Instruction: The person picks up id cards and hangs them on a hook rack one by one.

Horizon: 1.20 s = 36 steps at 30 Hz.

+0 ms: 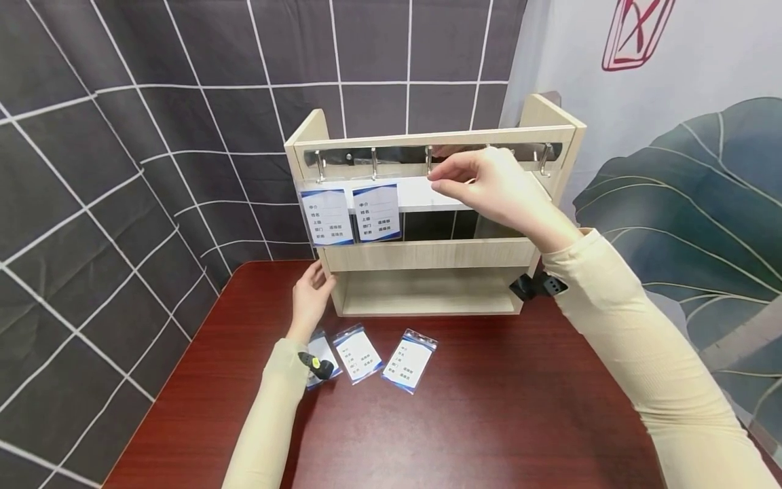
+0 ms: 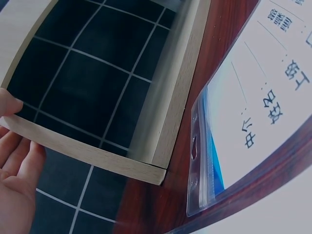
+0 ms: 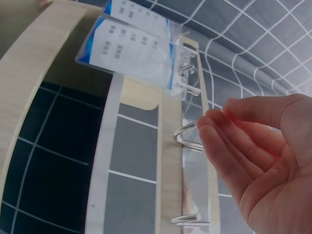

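A pale wooden shelf [image 1: 427,255] with a metal hook strip stands on the table. My left hand [image 1: 311,295] grips its left side panel [image 2: 87,153], thumb on one face and fingers on the other. My right hand [image 1: 495,187] is raised before the strip, its fingertips right at the middle hook [image 3: 184,136], with nothing held between thumb and fingers. Two clear-sleeved badge cards hang from the left hooks: an outer card [image 1: 326,219] and an inner card [image 1: 377,214]. Three more lie on the table: a left card [image 1: 322,350] partly behind my left wrist, a middle card [image 1: 358,354] and a right card [image 1: 409,360].
The dark red table [image 1: 464,414] extends in front of the shelf. Another hook [image 1: 544,159] is at the strip's right end. A dark tiled-pattern curtain [image 1: 214,122] hangs behind and to the left; a pale printed curtain [image 1: 684,176] is at the right.
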Tool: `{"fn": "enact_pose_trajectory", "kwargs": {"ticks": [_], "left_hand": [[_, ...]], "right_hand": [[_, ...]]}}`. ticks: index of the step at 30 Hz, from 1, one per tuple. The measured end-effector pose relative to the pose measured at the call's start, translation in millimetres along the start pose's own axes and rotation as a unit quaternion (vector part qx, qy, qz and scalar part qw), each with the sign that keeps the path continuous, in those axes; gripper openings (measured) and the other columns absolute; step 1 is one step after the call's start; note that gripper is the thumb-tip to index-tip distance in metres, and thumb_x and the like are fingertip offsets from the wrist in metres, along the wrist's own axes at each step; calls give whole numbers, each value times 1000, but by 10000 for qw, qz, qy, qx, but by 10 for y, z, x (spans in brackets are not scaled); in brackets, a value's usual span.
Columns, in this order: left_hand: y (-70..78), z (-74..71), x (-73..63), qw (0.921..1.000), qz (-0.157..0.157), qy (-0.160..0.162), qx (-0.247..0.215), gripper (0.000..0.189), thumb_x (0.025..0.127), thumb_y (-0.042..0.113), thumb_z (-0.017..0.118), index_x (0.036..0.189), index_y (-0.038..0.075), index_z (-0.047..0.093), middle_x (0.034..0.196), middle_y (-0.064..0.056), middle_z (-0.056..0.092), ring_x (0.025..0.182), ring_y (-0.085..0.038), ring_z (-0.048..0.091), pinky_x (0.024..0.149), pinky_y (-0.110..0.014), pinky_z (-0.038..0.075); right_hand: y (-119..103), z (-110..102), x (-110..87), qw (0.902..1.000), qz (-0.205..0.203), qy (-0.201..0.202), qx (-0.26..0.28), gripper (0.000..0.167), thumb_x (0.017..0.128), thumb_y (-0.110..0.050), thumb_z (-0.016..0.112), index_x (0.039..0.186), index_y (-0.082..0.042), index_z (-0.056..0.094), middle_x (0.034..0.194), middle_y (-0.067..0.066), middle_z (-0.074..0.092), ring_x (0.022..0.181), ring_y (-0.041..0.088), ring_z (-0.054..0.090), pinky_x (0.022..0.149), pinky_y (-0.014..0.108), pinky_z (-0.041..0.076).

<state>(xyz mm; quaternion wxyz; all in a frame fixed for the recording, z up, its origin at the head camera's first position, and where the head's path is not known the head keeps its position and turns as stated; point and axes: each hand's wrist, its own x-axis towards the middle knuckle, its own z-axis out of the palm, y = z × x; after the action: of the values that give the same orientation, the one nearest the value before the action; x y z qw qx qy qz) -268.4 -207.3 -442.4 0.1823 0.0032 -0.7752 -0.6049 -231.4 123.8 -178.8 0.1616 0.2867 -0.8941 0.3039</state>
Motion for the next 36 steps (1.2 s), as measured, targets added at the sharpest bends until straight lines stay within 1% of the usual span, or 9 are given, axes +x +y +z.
{"fn": "enact_pose_trajectory", "kwargs": {"ticks": [5,10,14,16,20,24,27,31,36], "left_hand": [[18,-15,7,10000,31,43,60,51,94,7,67,143,2,54,138,-21,59,127,-34,58,102,-42,52],[32,-15,-16,10000,29,50,81,51,94,9,66,143,2,53,138,-21,58,127,-34,58,101,-43,52],[29,-8,-28,10000,14,-5,98,50,94,9,66,143,2,54,138,-21,58,127,-34,58,100,-42,53],[32,-5,-12,9998,95,-23,161,50,94,8,66,142,1,54,137,-21,59,126,-34,59,100,-42,53],[47,19,8,9994,243,-17,246,50,93,6,67,141,1,55,136,-22,59,125,-35,60,100,-43,53],[65,37,-7,9997,176,13,191,49,93,4,67,141,1,56,135,-22,60,124,-34,60,99,-41,54],[47,38,-26,9997,159,45,158,50,93,4,67,141,1,55,135,-22,60,124,-34,61,98,-40,54],[19,24,-23,9998,187,28,104,50,93,5,66,141,0,55,136,-23,59,124,-35,60,98,-40,54],[-2,17,-24,9998,151,50,79,50,93,5,66,142,0,55,137,-22,59,124,-35,60,99,-40,54]], "right_hand": [[43,47,-35,10000,-64,-38,-3,19,95,-18,69,108,-7,77,100,7,77,94,23,71,81,37,54],[100,116,-101,9998,-114,-120,139,18,94,-15,69,107,-6,77,98,8,77,92,24,72,83,40,56],[167,190,-184,9985,-52,-393,371,18,95,-16,69,108,-6,77,100,8,76,93,22,71,84,38,55],[208,227,-222,9974,-79,-513,509,18,96,-16,69,107,-5,77,101,8,76,93,21,71,84,37,56],[312,302,-296,9960,-99,-660,594,17,95,-15,70,106,-4,77,99,7,77,90,18,71,81,33,55],[457,384,-362,9946,169,-863,547,18,96,-17,69,108,-5,77,96,6,77,87,17,69,79,34,54],[568,477,-405,9928,429,-1013,478,19,97,-20,68,109,-8,77,94,5,76,85,16,68,75,34,53],[681,630,-463,9897,631,-1209,439,20,96,-21,69,110,-9,77,96,2,77,85,14,67,73,32,53],[818,792,-556,9840,819,-1430,684,22,95,-21,71,111,-7,77,97,2,76,85,13,68,74,31,54]]}}
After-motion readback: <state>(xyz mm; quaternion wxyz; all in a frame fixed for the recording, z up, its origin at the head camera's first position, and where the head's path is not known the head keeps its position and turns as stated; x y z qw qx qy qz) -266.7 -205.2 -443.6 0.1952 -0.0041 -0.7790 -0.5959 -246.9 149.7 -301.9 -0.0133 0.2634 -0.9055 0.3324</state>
